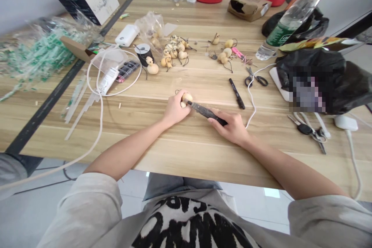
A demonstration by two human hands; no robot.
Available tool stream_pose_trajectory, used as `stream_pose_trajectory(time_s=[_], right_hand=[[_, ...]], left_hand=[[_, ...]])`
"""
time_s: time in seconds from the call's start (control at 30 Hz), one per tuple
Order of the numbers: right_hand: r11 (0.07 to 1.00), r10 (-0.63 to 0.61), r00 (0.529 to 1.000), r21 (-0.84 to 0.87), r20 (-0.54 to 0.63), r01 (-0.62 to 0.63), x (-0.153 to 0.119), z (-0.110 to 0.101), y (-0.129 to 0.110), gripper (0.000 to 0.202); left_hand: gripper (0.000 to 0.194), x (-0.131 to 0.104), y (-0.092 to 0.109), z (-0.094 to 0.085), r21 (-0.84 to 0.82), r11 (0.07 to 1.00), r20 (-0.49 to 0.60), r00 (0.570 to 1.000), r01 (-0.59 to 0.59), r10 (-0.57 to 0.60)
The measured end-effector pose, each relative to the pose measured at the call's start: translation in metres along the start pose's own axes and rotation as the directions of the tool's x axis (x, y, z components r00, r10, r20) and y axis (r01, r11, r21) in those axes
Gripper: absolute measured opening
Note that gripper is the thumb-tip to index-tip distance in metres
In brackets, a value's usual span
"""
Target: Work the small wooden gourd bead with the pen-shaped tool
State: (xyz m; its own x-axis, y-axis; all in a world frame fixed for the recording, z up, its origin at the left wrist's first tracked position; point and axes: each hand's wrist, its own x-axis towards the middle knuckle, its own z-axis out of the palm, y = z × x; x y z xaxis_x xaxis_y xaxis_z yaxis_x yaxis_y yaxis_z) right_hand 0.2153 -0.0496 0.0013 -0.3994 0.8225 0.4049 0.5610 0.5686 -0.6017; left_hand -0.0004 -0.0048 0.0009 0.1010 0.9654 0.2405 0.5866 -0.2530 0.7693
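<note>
My left hand [177, 108] is closed around a small pale gourd [187, 97] near the front middle of the table. A thin dark cord loop shows just above its fingers. My right hand [232, 126] grips a dark, thick pen-shaped tool [205, 111], whose narrow tip meets or nearly meets the gourd. Whether the tip touches the surface cannot be made out. Just right of the tool lies a black marker [236, 93]. Beyond my hands sits a pile of small gourds [174, 48], several with drawn marks and dark cords. A two-lobed gourd [152, 66] rests by a spool of black cord [143, 54].
Scissors [255, 78] and a white cable [252, 102] lie to the right. Keys [312, 131], a black plastic bag [334, 69] and a tilted water bottle [286, 23] are farther right. Green-and-white plastic packets [43, 52] and a looped white cord [100, 124] occupy the left.
</note>
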Motion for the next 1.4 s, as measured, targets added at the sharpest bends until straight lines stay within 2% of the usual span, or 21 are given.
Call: stream_pose_trajectory(time_s=[0.2, 0.43, 0.6, 0.77, 1.0, 1.27, 1.4], right_hand=[[0.999, 0.054, 0.998, 0.007, -0.011, -0.054, -0.0001, -0.0004, -0.0008, 0.036], [0.999, 0.032, 0.999, -0.003, 0.012, -0.032, -0.0006, 0.0001, -0.0004, 0.036], [0.998, 0.069, 0.998, 0.003, -0.003, -0.069, -0.0002, -0.0005, -0.0009, 0.037], [1.0, 0.02, 1.0, 0.006, 0.015, -0.02, -0.0005, -0.0002, -0.0001, 0.035], [0.998, 0.067, 0.998, 0.012, -0.01, -0.066, 0.0008, -0.0012, -0.0007, 0.037], [1.0, 0.018, 1.0, -0.003, 0.015, -0.018, -0.0007, 0.0, -0.0009, 0.036], [0.999, 0.045, 0.999, 0.003, -0.013, -0.045, 0.0003, -0.0011, -0.0008, 0.036]], left_hand=[[0.019, 0.0004, -0.0003, -0.0005, 0.011, 1.0, 0.003, 1.0, -0.001, 0.001], [0.023, 0.0005, -0.0019, 0.0006, 0.005, 1.0, 0.006, 1.0, 0.006, -0.006], [0.018, 0.0003, -0.0015, 0.0002, 0.011, 1.0, -0.005, 1.0, -0.009, 0.009], [0.02, 0.0, -0.0012, 0.0003, -0.005, 1.0, -0.003, 1.0, 0.0, 0.0], [0.018, 0.0, -0.0016, 0.0003, 0.021, 1.0, -0.003, 1.0, -0.004, 0.005], [0.02, 0.0002, -0.0026, 0.0012, 0.009, 1.0, -0.01, 1.0, -0.008, 0.008], [0.018, -0.0001, -0.0004, 0.0, 0.013, 1.0, -0.011, 1.0, -0.001, 0.001]])
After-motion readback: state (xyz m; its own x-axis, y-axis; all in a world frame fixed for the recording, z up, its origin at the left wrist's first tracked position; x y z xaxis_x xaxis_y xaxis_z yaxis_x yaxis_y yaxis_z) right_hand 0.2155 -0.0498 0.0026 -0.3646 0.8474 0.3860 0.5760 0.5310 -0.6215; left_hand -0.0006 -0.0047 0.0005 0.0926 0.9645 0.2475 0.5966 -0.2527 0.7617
